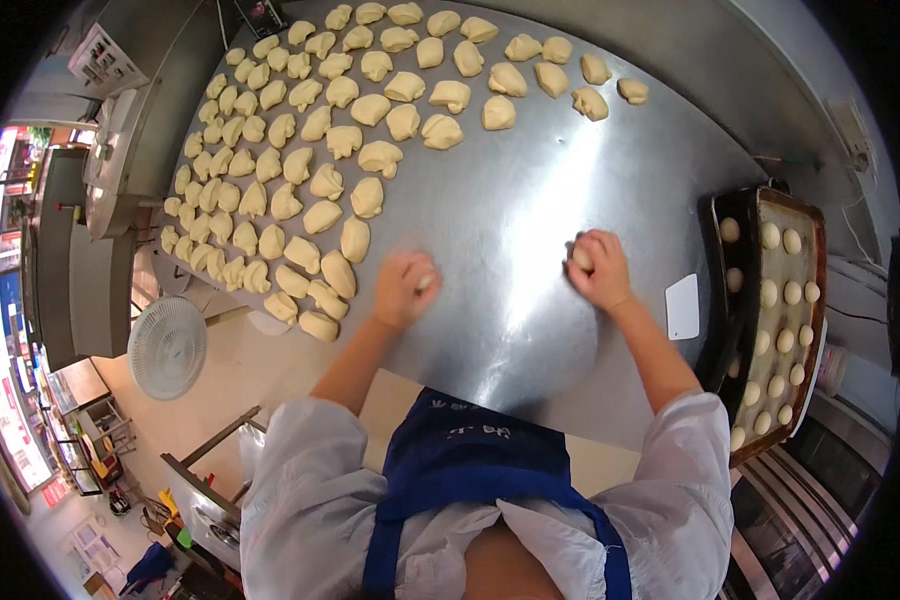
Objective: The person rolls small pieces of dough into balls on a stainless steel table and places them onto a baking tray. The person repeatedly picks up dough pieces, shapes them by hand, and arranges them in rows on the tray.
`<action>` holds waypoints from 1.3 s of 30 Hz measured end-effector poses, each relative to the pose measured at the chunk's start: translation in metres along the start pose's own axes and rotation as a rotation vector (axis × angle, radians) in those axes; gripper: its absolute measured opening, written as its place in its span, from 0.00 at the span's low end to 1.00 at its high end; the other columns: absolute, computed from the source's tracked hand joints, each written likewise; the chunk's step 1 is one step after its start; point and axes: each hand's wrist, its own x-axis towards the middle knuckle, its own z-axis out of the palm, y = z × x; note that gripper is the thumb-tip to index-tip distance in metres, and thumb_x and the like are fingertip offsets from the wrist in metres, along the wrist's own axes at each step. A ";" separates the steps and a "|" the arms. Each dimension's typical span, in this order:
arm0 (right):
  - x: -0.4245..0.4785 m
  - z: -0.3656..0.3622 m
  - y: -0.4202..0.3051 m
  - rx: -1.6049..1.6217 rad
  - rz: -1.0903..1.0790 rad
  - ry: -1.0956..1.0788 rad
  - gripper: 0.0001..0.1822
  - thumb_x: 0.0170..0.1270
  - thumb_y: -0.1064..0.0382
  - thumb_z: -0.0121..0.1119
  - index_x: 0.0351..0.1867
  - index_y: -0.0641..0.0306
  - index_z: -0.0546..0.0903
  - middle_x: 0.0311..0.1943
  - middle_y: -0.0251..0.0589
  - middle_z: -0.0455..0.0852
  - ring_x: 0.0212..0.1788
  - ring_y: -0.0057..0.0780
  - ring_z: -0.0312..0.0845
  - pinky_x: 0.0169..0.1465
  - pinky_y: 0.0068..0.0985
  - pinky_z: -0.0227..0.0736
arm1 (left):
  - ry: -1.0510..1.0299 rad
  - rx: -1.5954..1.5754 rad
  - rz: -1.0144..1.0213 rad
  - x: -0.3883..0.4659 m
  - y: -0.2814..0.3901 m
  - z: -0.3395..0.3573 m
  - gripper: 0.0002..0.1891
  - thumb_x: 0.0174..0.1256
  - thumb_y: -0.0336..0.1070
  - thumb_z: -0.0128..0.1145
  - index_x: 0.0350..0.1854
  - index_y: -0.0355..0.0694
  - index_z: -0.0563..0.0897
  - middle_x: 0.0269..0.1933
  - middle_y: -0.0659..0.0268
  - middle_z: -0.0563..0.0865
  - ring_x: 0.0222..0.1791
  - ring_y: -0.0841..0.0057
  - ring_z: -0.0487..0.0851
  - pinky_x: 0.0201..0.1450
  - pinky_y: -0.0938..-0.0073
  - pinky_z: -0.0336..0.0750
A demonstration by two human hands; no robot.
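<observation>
My left hand [406, 288] is blurred and curls around a piece of dough [424, 282] on the steel worktable [487, 202]. On the right, my right hand [601, 270] cups a small dough ball [583, 259] against the same steel surface. Many cut dough pieces [322, 217] lie in loose rows over the left and far parts of the table, the nearest just left of my left hand. Round dough balls [769, 292] sit spaced out on a baking tray [754, 225] at the table's right end.
A white flat scraper [682, 307] lies between my right forearm and the trays. Under the upper tray, a second dark tray [712, 315] holds more balls. A white fan [168, 348] stands past the table's left edge. A steel wall [667, 60] borders the far side.
</observation>
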 end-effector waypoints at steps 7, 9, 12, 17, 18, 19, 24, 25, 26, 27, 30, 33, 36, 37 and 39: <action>0.061 0.031 0.018 -0.082 -0.365 -0.249 0.15 0.51 0.52 0.81 0.30 0.52 0.84 0.32 0.31 0.85 0.39 0.36 0.83 0.48 0.34 0.80 | -0.349 0.260 -0.200 0.060 -0.016 0.012 0.16 0.49 0.43 0.82 0.34 0.43 0.88 0.40 0.66 0.89 0.43 0.56 0.87 0.52 0.57 0.80; 0.076 0.015 0.025 -0.083 -0.274 -0.178 0.16 0.52 0.51 0.81 0.35 0.52 0.86 0.34 0.34 0.87 0.40 0.37 0.84 0.48 0.33 0.81 | -0.140 0.249 -0.144 0.042 -0.040 0.007 0.19 0.50 0.47 0.81 0.39 0.43 0.88 0.44 0.64 0.90 0.48 0.57 0.86 0.52 0.58 0.80; 0.050 -0.006 0.029 -0.081 -0.035 -0.307 0.26 0.54 0.47 0.80 0.53 0.51 0.85 0.45 0.36 0.87 0.51 0.39 0.82 0.56 0.37 0.81 | -0.052 0.149 -0.178 0.035 -0.030 0.004 0.28 0.48 0.49 0.83 0.48 0.42 0.87 0.49 0.60 0.89 0.51 0.55 0.85 0.54 0.57 0.80; 0.042 -0.016 -0.004 0.021 0.322 -0.329 0.26 0.53 0.59 0.72 0.57 0.53 0.85 0.53 0.44 0.85 0.61 0.47 0.78 0.65 0.41 0.78 | -0.081 0.087 -0.315 0.019 -0.015 -0.006 0.43 0.39 0.50 0.87 0.60 0.38 0.83 0.53 0.55 0.87 0.53 0.54 0.84 0.58 0.57 0.80; 0.034 -0.007 -0.004 0.008 0.356 -0.325 0.24 0.53 0.61 0.71 0.55 0.55 0.86 0.53 0.44 0.85 0.61 0.48 0.78 0.65 0.41 0.78 | -0.110 0.095 -0.341 0.022 -0.015 -0.005 0.43 0.39 0.50 0.88 0.61 0.37 0.83 0.53 0.54 0.87 0.53 0.55 0.84 0.58 0.57 0.80; 0.034 0.000 -0.006 -0.009 0.386 -0.317 0.23 0.53 0.62 0.70 0.54 0.56 0.86 0.53 0.44 0.85 0.62 0.49 0.78 0.65 0.41 0.78 | -0.134 0.103 -0.364 0.026 -0.016 -0.003 0.44 0.38 0.50 0.88 0.61 0.36 0.82 0.53 0.54 0.87 0.53 0.56 0.85 0.58 0.57 0.80; 0.012 -0.065 -0.056 0.064 0.429 -0.276 0.23 0.55 0.61 0.70 0.55 0.60 0.86 0.52 0.47 0.86 0.60 0.47 0.80 0.65 0.40 0.78 | -0.056 0.008 -0.415 0.016 -0.021 0.004 0.50 0.38 0.50 0.89 0.66 0.32 0.79 0.55 0.55 0.85 0.54 0.60 0.85 0.60 0.59 0.80; -0.003 -0.087 -0.055 0.072 0.481 -0.229 0.24 0.55 0.60 0.70 0.55 0.60 0.86 0.52 0.47 0.86 0.60 0.47 0.80 0.65 0.40 0.78 | -0.050 -0.015 -0.432 0.017 -0.022 0.007 0.51 0.37 0.50 0.90 0.66 0.32 0.78 0.56 0.55 0.85 0.55 0.60 0.85 0.61 0.59 0.80; -0.018 -0.112 -0.050 0.081 0.520 -0.182 0.24 0.55 0.60 0.70 0.56 0.60 0.87 0.52 0.48 0.86 0.60 0.47 0.81 0.65 0.40 0.78 | -0.094 0.040 -0.427 0.018 -0.021 0.007 0.52 0.39 0.48 0.90 0.69 0.31 0.76 0.57 0.55 0.84 0.56 0.61 0.84 0.63 0.61 0.79; -0.032 -0.138 -0.041 0.094 0.553 -0.135 0.25 0.55 0.59 0.70 0.56 0.60 0.87 0.52 0.48 0.86 0.59 0.48 0.81 0.65 0.39 0.78 | -0.135 0.100 -0.423 0.019 -0.019 0.006 0.54 0.40 0.46 0.89 0.71 0.30 0.74 0.58 0.55 0.83 0.58 0.62 0.83 0.65 0.62 0.78; -0.072 -0.217 0.004 0.071 0.668 0.015 0.26 0.54 0.57 0.72 0.57 0.60 0.87 0.53 0.50 0.87 0.59 0.49 0.83 0.65 0.39 0.78 | -0.050 0.133 -0.412 0.019 0.002 0.005 0.54 0.39 0.47 0.89 0.70 0.29 0.73 0.61 0.50 0.81 0.60 0.55 0.81 0.66 0.58 0.76; -0.092 -0.293 0.074 0.029 0.721 0.241 0.28 0.54 0.55 0.73 0.58 0.60 0.86 0.55 0.52 0.87 0.60 0.51 0.83 0.65 0.41 0.78 | 0.097 0.153 -0.509 -0.021 0.027 0.015 0.54 0.47 0.45 0.86 0.75 0.28 0.68 0.68 0.44 0.75 0.68 0.49 0.76 0.72 0.54 0.72; -0.093 -0.359 0.166 -0.046 0.780 0.334 0.37 0.55 0.55 0.71 0.69 0.60 0.79 0.61 0.55 0.86 0.63 0.53 0.82 0.67 0.40 0.76 | 0.122 0.410 -0.652 -0.078 0.079 0.033 0.48 0.60 0.42 0.78 0.78 0.28 0.65 0.75 0.38 0.69 0.73 0.45 0.71 0.76 0.51 0.68; -0.086 -0.375 0.197 -0.084 0.780 0.357 0.38 0.55 0.56 0.72 0.70 0.61 0.78 0.61 0.56 0.86 0.63 0.52 0.82 0.67 0.40 0.76 | 0.107 0.522 -0.635 -0.107 0.091 0.041 0.46 0.63 0.41 0.76 0.78 0.28 0.65 0.76 0.37 0.68 0.74 0.43 0.71 0.77 0.50 0.68; -0.086 -0.398 0.268 -0.189 0.780 0.425 0.39 0.55 0.57 0.72 0.71 0.63 0.77 0.62 0.58 0.85 0.63 0.52 0.83 0.68 0.40 0.76 | -0.016 0.632 -0.607 -0.129 0.128 0.057 0.43 0.66 0.40 0.73 0.79 0.28 0.65 0.77 0.36 0.66 0.75 0.41 0.69 0.78 0.49 0.66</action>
